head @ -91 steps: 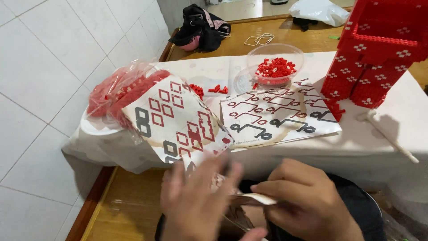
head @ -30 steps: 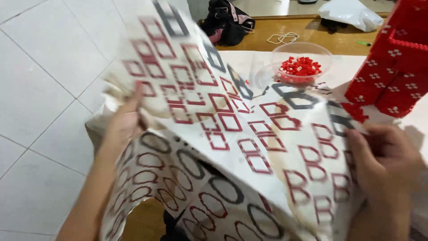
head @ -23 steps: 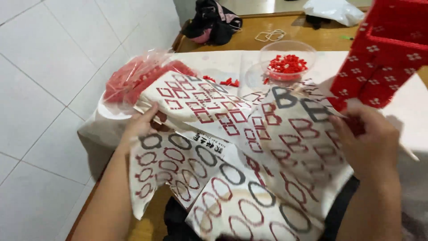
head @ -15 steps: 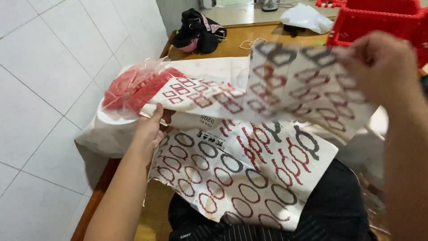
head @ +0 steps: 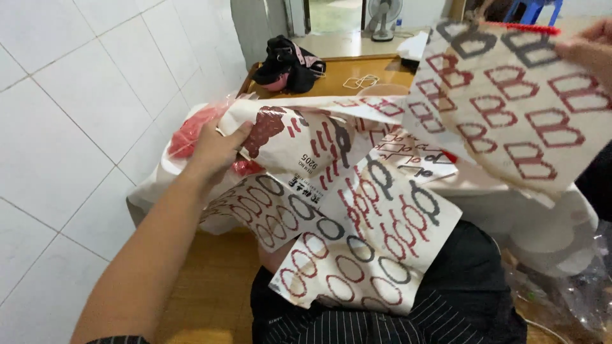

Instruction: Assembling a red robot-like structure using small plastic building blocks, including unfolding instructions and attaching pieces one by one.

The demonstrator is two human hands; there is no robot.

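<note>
A large white paper sheet [head: 363,216] printed with red and grey bead patterns is spread out, creased, over my lap and the table edge. My left hand [head: 215,148] grips its left edge near the plastic bag of red beads [head: 191,130]. My right hand [head: 590,48] at the top right holds up the sheet's other end [head: 510,108], lifted high and close to the camera. A second pattern sheet [head: 414,153] lies flat on the table underneath.
A black bag [head: 290,64] and a loop of wire [head: 360,81] lie on the wooden table [head: 331,76] behind. White tiled wall on the left. A white cloth [head: 542,216] covers the table in front. A fan [head: 382,16] stands far back.
The folded sheet has been opened out. My right hand has raised its end up and right, close to the camera; my left hand has shifted up along the left edge toward the bead bag.
</note>
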